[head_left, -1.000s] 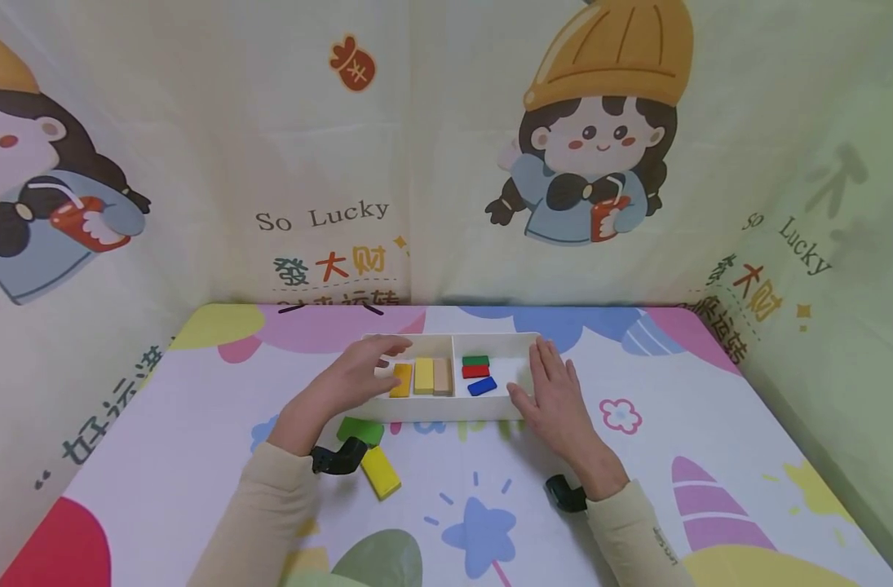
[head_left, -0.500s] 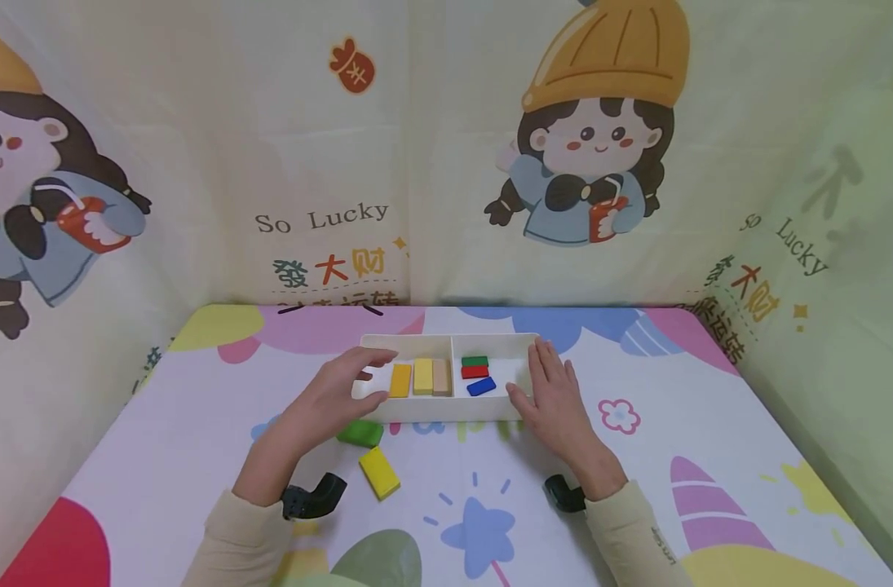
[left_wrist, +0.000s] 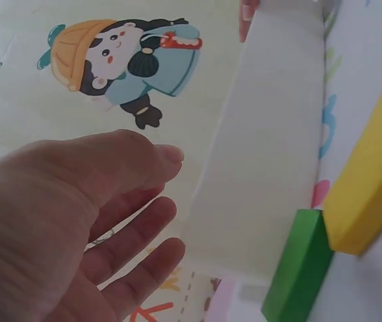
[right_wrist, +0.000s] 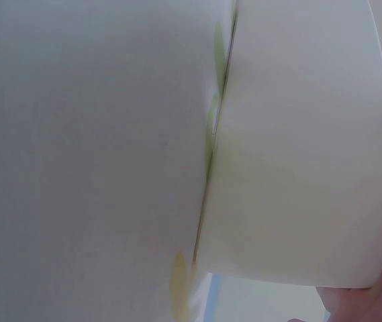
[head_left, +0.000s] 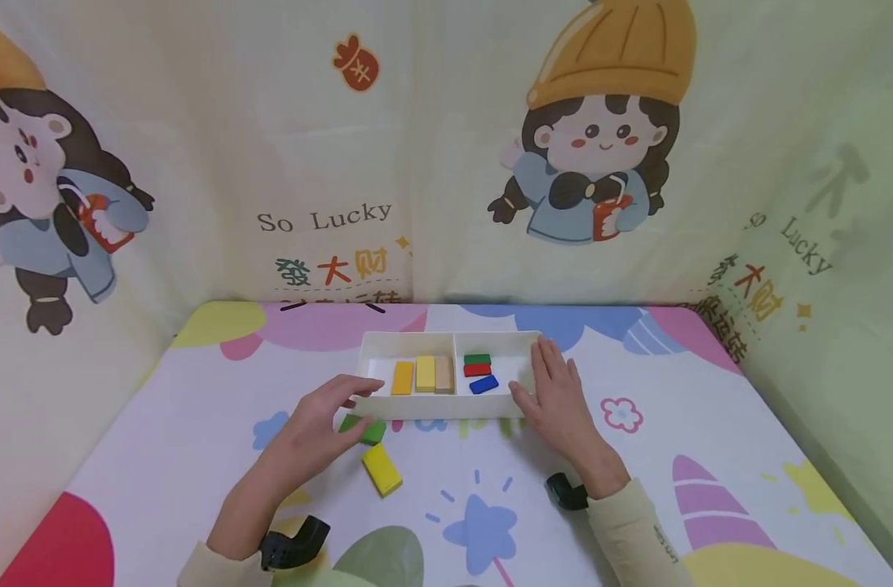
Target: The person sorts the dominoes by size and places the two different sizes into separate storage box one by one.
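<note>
My left hand (head_left: pixel 307 436) hovers left of the white divided box (head_left: pixel 424 408), thumb and fingers spread with nothing between them. In the head view its thumb overlaps a green block (head_left: pixel 369 432) on the table; a yellow block (head_left: pixel 382 470) lies just nearer. My right hand (head_left: pixel 561 403) rests at the box's right end, fingers straight along the end wall and thumb over the front rim. Orange (head_left: pixel 402 378), pale yellow (head_left: pixel 426 373) and tan blocks (head_left: pixel 444 375) lie in the left compartment. Small green (head_left: pixel 478 359), red (head_left: pixel 477 370) and blue blocks (head_left: pixel 484 384) are in the right one.
A patterned white tablecloth (head_left: pixel 534 530) covers the table. Printed cloth (head_left: pixel 446 163) hangs behind it and at both sides. Black wrist cameras (head_left: pixel 295 545) are strapped to both wrists.
My left hand has moved back from over the box's left compartment, toward the front left, and its thumb now overlaps the green block. The right hand and the blocks stay where they were.
</note>
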`<state>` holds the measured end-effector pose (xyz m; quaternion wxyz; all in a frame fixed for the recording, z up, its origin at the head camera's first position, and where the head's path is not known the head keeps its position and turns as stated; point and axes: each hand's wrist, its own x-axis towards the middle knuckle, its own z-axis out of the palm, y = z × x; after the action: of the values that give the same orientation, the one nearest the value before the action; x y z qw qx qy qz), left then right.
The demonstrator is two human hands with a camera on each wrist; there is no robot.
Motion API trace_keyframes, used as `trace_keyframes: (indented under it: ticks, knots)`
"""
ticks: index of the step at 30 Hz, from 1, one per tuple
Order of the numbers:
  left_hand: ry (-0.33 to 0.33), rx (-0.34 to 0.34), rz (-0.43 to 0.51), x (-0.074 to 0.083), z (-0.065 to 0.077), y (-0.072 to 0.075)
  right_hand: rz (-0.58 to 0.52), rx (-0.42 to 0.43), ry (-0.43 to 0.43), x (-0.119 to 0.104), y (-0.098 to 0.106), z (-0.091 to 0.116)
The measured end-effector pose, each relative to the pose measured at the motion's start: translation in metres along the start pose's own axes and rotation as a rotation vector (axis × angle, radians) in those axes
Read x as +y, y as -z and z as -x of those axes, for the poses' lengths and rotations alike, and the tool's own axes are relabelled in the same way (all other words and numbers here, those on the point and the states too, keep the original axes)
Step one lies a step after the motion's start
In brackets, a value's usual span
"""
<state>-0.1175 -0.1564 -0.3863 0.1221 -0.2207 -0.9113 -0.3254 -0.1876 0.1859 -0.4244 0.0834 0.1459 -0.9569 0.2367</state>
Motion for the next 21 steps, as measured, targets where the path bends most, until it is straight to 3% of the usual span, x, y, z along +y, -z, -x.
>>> trace_keyframes:
  ticks: [12,21]
  knots:
    - [0.053,-0.057,0.048,-0.003,0.021,-0.015,-0.008,-0.002,-0.001,0.001,-0.001,0.000]
    - [0.092,-0.149,-0.001,-0.008,0.029,-0.023,-0.024,0.004,0.000,0.002,-0.001,0.001]
